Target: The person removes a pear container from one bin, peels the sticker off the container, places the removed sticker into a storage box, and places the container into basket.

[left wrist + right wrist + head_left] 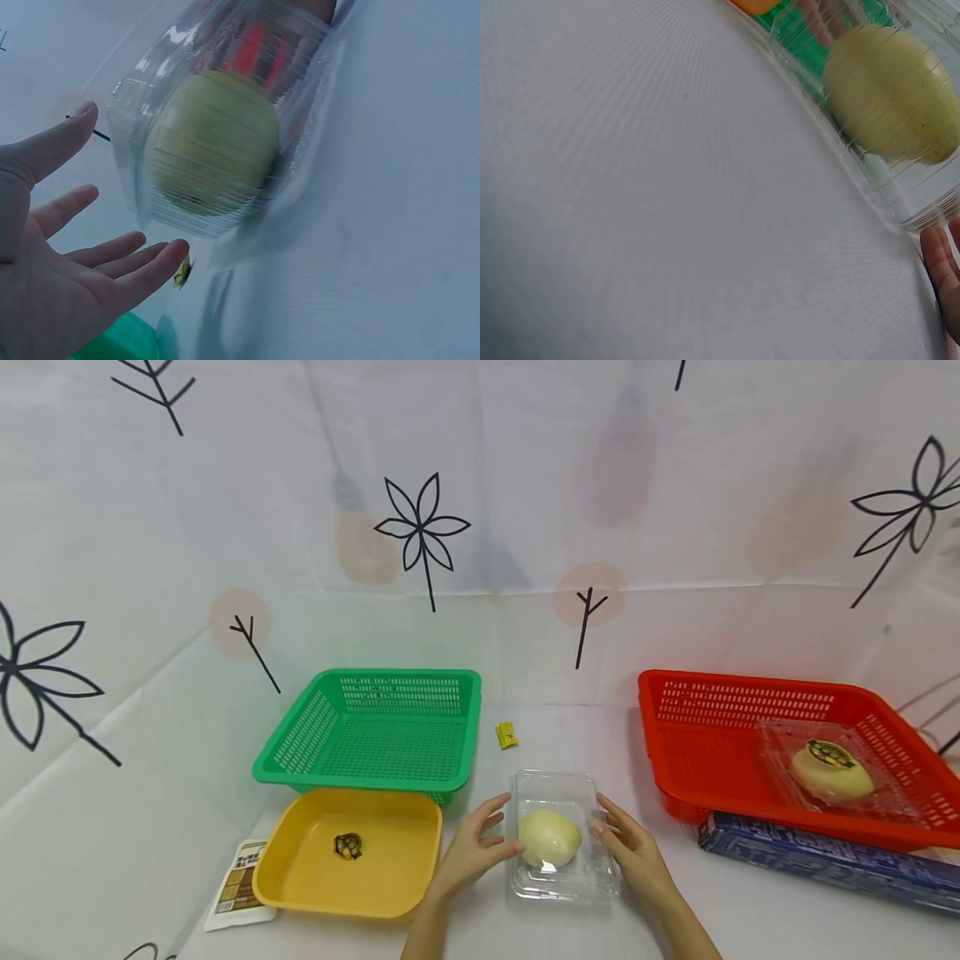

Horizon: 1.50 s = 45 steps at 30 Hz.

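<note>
A clear plastic clamshell box (pixel 566 881) stands on the white table between both hands, with a pale yellow melon (pixel 550 839) inside. Its lid appears closed over the fruit. At the box's left side is my left hand (pixel 468 852), its fingers spread; the left wrist view shows a gap between that hand (pixel 82 277) and the plastic. My right hand (pixel 633 852) lies along the opposite side, fingers fairly straight. Only part of this hand (pixel 945 274) shows in the right wrist view, by the box's corner; whether it touches, I cannot tell.
A green basket (pixel 367 785) stands behind a yellow tray (pixel 322 902) holding a small dark sticker (pixel 347 846). At right, a red basket (pixel 705 768) contains another boxed melon (pixel 828 772). Around them lie a long blue box (pixel 825 864), a yellow packet (pixel 507 735) and a white-brown pouch (pixel 236 889).
</note>
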Tool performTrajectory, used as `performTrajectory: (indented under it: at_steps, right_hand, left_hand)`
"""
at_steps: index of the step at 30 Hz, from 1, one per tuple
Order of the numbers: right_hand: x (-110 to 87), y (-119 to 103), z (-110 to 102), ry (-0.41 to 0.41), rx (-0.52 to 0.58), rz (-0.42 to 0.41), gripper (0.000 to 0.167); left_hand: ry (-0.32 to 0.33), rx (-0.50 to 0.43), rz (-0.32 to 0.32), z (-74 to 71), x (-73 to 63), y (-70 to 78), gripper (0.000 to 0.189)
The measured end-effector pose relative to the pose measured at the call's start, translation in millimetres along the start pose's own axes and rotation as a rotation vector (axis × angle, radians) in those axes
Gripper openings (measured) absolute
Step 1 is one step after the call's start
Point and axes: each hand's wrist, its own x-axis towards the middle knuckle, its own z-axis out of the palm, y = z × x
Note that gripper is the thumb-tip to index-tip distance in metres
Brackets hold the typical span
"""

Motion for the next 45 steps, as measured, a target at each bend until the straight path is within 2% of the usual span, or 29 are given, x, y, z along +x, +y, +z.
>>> performTrajectory:
  at_steps: [6, 12, 15, 21, 26, 30, 35, 41, 45]
  right_hand:
    - [-0.4, -2, 0, 0.003, 0.004, -0.012, 0.051]
    - [-3.0, -5, 2, 0.009, 0.019, -0.033, 0.047]
    - [-6.5, -7, 1, 0.000, -0.016, -0.034, 0.048]
    - [-17.3, -14, -4, -0.045, -0.084, 0.031, 0.059]
    - [-27.2, -16, -10, -0.101, -0.112, 0.062, 0.065]
    - [-31.2, -15, -16, -0.210, -0.097, 0.071, 0.063]
    - [-32.5, -15, -21, -0.317, -0.029, 0.081, 0.063]
    - [-32.0, -20, -21, -0.324, 0.027, 0.059, 0.061]
    - [-31.2, -28, -18, -0.299, 0.029, -0.010, 0.059]
  left_hand:
    - [-0.032, 0.004, -0.022, 9.4, 1.4, -8.3, 0.071]
    - [-0.016, 0.043, -0.038, 12.9, -0.5, -11.9, 0.070]
    - [-0.004, 0.051, -0.038, 14.5, -1.2, -14.2, 0.070]
    - [0.029, 0.092, -0.035, 16.8, -4.3, -18.1, 0.068]
    - [0.073, 0.107, -0.062, 18.2, -9.0, -18.9, 0.068]
    - [0.085, 0.098, -0.106, 15.8, -13.1, -16.5, 0.069]
    - [0.053, 0.067, -0.134, 11.6, -16.4, -10.0, 0.072]
    - [0.037, -0.032, -0.118, 9.8, -18.3, 0.2, 0.076]
    - [0.055, -0.063, -0.094, 7.3, -16.9, 10.2, 0.074]
